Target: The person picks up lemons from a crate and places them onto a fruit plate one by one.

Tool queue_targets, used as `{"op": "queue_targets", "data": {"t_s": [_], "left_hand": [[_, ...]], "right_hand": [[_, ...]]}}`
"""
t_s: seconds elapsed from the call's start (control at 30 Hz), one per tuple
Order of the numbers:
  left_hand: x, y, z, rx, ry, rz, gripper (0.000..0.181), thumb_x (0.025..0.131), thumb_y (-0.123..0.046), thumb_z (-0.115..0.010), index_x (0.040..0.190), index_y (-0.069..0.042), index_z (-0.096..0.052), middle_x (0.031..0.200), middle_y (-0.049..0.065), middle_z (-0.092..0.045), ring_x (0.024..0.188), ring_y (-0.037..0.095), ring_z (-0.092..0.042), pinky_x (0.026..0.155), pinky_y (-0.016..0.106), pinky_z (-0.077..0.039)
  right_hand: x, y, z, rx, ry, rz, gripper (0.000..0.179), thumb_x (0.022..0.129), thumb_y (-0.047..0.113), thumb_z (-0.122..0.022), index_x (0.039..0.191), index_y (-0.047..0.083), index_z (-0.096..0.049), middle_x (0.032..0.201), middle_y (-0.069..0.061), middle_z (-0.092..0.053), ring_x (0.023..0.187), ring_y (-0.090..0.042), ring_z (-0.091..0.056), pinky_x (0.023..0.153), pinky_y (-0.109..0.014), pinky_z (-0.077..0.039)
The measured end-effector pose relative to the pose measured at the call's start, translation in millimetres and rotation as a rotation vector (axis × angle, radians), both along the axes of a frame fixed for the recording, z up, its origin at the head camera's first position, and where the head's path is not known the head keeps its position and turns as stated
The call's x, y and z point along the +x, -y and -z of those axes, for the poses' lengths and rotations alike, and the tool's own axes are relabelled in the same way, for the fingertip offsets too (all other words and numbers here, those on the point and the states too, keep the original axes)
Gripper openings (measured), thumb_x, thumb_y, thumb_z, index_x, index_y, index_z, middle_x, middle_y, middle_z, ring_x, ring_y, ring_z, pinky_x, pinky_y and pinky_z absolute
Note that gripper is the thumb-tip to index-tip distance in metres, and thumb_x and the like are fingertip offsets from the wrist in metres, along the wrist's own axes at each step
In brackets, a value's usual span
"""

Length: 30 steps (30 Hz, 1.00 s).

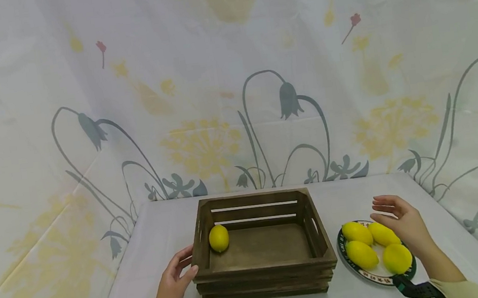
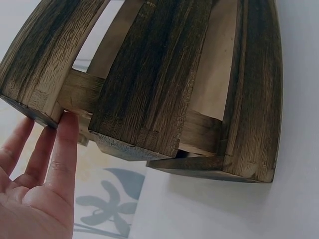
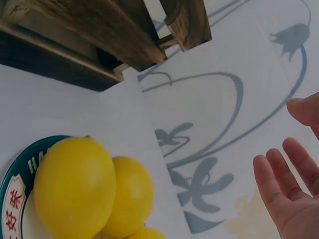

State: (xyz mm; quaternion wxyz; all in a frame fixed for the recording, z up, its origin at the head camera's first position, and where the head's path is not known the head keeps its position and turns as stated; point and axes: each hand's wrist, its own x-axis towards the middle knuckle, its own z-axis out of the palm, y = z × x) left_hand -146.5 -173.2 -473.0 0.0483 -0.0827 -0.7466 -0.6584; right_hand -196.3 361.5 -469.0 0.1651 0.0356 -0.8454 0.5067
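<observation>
A brown slatted wooden crate [image 1: 263, 275] stands on the white table, with one lemon [image 1: 219, 238] inside at its left end. At the crate's left side is my left hand [image 1: 171, 282]; in the left wrist view, extended fingers [image 2: 65, 154] touch the end of a slat [image 2: 45, 74]. Several lemons [image 1: 362, 254] lie on a round plate with a dark green rim [image 1: 345, 255] to the right of the crate. Above the plate's right side, my right hand [image 1: 405, 225] is raised with nothing in it, fingers loosely extended. The right wrist view shows it apart from the lemons [image 3: 75, 189].
A white cloth covers the table [image 1: 163, 228]. Behind it hangs a pale curtain [image 1: 208, 48] printed with flowers. A dark strap-like device [image 1: 417, 290] sits at the right wrist, close to the plate's front rim.
</observation>
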Motion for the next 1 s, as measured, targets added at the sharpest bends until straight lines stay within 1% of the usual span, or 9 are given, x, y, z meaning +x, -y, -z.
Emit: {"op": "queue_targets", "data": {"t_s": [0.03, 0.07, 0.23, 0.33, 0.57, 0.7, 0.83, 1.0], "left_hand": [[0.0, -0.1, 0.3, -0.001, 0.000, -0.001, 0.044, 0.089, -0.005, -0.060, 0.130, 0.002, -0.047, 0.130, 0.016, -0.047, 0.108, 0.009, -0.049, 0.084, 0.020, -0.046], [0.2, -0.2, 0.5, -0.002, -0.002, -0.003, 0.044, 0.089, -0.004, -0.060, 0.130, 0.002, -0.047, 0.129, 0.016, -0.047, 0.107, 0.009, -0.050, 0.084, 0.020, -0.046], [0.3, -0.5, 1.0, -0.008, -0.014, -0.009, 0.043, 0.088, -0.003, -0.060, 0.129, 0.002, -0.048, 0.128, 0.016, -0.048, 0.106, 0.009, -0.050, 0.083, 0.020, -0.047], [0.0, -0.5, 1.3, -0.003, -0.012, -0.006, 0.043, 0.088, -0.003, -0.061, 0.129, 0.002, -0.048, 0.129, 0.016, -0.048, 0.107, 0.009, -0.050, 0.083, 0.020, -0.047], [-0.4, 0.3, 0.2, 0.012, 0.006, 0.001, 0.044, 0.089, -0.006, -0.061, 0.131, 0.000, -0.048, 0.131, 0.014, -0.047, 0.110, 0.013, -0.049, 0.085, 0.021, -0.046], [-0.2, 0.3, -0.7, 0.012, 0.006, 0.002, 0.044, 0.089, -0.006, -0.061, 0.131, 0.000, -0.047, 0.131, 0.015, -0.047, 0.110, 0.017, -0.048, 0.085, 0.021, -0.046], [-0.2, 0.1, -0.9, 0.010, 0.012, -0.002, 0.044, 0.089, -0.006, -0.061, 0.131, 0.000, -0.047, 0.130, 0.015, -0.047, 0.110, 0.015, -0.049, 0.085, 0.020, -0.046], [1.0, -0.2, -1.3, 0.011, 0.033, -0.014, 0.045, 0.089, -0.007, -0.062, 0.130, 0.000, -0.048, 0.130, 0.014, -0.047, 0.109, 0.012, -0.049, 0.084, 0.020, -0.046]], "right_hand": [[-1.5, 3.2, -2.5, -0.010, -0.014, -0.015, 0.042, 0.087, 0.018, -0.067, 0.126, 0.010, -0.051, 0.117, -0.009, -0.053, 0.098, -0.002, -0.054, 0.077, -0.009, -0.044], [-1.4, 8.8, -8.5, -0.015, -0.023, -0.030, 0.042, 0.087, 0.018, -0.066, 0.125, 0.010, -0.051, 0.116, -0.007, -0.054, 0.098, -0.004, -0.054, 0.078, -0.009, -0.044], [4.2, 40.0, -46.5, -0.081, -0.069, -0.125, 0.036, 0.088, 0.008, -0.065, 0.121, 0.003, -0.052, 0.109, 0.008, -0.056, 0.097, -0.006, -0.056, 0.079, -0.009, -0.044], [1.4, 51.3, -57.9, -0.099, -0.094, -0.144, 0.033, 0.087, 0.003, -0.064, 0.118, 0.004, -0.053, 0.106, 0.013, -0.056, 0.096, -0.004, -0.056, 0.079, -0.009, -0.044], [-11.6, 65.0, -66.4, -0.113, -0.112, -0.163, 0.033, 0.087, 0.005, -0.065, 0.117, 0.001, -0.053, 0.106, 0.012, -0.057, 0.098, -0.011, -0.057, 0.079, -0.012, -0.045], [-18.3, 73.0, -70.3, -0.142, -0.119, -0.181, 0.033, 0.086, 0.003, -0.064, 0.117, -0.002, -0.053, 0.105, 0.011, -0.057, 0.097, -0.009, -0.057, 0.080, -0.012, -0.045], [-22.7, 83.6, -74.8, -0.165, -0.122, -0.194, 0.032, 0.086, 0.001, -0.065, 0.115, -0.002, -0.054, 0.104, 0.012, -0.058, 0.096, -0.009, -0.057, 0.080, -0.012, -0.045], [-29.4, 94.3, -77.3, -0.183, -0.131, -0.201, 0.031, 0.084, 0.001, -0.066, 0.114, -0.002, -0.055, 0.102, 0.011, -0.059, 0.095, -0.011, -0.058, 0.080, -0.013, -0.046]]}}
